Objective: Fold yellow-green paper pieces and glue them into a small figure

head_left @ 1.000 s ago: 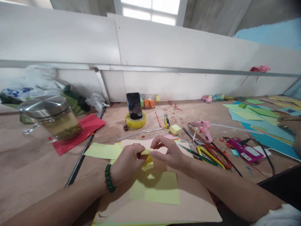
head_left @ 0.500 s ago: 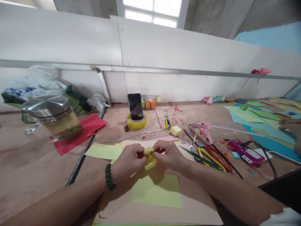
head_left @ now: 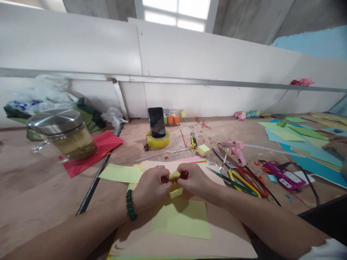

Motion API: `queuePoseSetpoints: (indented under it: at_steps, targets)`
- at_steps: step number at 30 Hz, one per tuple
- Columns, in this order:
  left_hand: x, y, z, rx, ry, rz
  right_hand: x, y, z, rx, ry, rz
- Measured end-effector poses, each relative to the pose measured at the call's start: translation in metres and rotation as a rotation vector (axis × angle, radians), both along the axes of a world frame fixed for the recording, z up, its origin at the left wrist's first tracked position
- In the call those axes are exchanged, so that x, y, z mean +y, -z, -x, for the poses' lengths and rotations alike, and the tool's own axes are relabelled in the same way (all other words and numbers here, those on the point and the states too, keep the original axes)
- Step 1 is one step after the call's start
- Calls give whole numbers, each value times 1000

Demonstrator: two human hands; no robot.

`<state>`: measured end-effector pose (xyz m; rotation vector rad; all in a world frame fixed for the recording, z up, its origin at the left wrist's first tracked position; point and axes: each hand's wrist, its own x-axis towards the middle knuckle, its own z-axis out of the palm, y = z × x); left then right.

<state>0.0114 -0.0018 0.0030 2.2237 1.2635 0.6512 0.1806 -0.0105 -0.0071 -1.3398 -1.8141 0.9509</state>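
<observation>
My left hand (head_left: 150, 187) and my right hand (head_left: 195, 179) meet in front of me over the wooden table (head_left: 35, 202). Both pinch a small folded piece of yellow paper (head_left: 175, 183) between fingertips. The left wrist wears a green bead bracelet (head_left: 131, 205). Under the hands lies a yellow-green sheet (head_left: 184, 220) on a tan cardboard sheet (head_left: 222, 238). Another pale yellow sheet (head_left: 119, 173) lies just left of the hands.
A lidded glass jar (head_left: 66, 135) stands on red paper (head_left: 100, 146) at left. A phone (head_left: 156, 122) leans in a yellow tape roll (head_left: 158, 141). Right of my hands lie scissors (head_left: 244, 180), a pink glue gun (head_left: 235, 150) and a purple tool (head_left: 282, 174). Another person's hand (head_left: 336, 144) rests on coloured sheets far right.
My hands have closed in on each other around the folded yellow paper, and the right fingers now curl tighter onto it. The piece sits slightly higher between the fingertips.
</observation>
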Motion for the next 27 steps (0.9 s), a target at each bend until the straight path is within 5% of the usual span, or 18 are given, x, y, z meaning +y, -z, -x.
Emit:
queuePoseSetpoints:
  at_steps: [12,20,27]
  targets:
    - [14,-11,6,-220,115,545,4,-2,0,43,-2,28]
    - [15,1,6,-193,42,406,1,0,1,1,2,-22]
    - [11,-1,6,-157,26,343,6,3,-4,184,-114,-155]
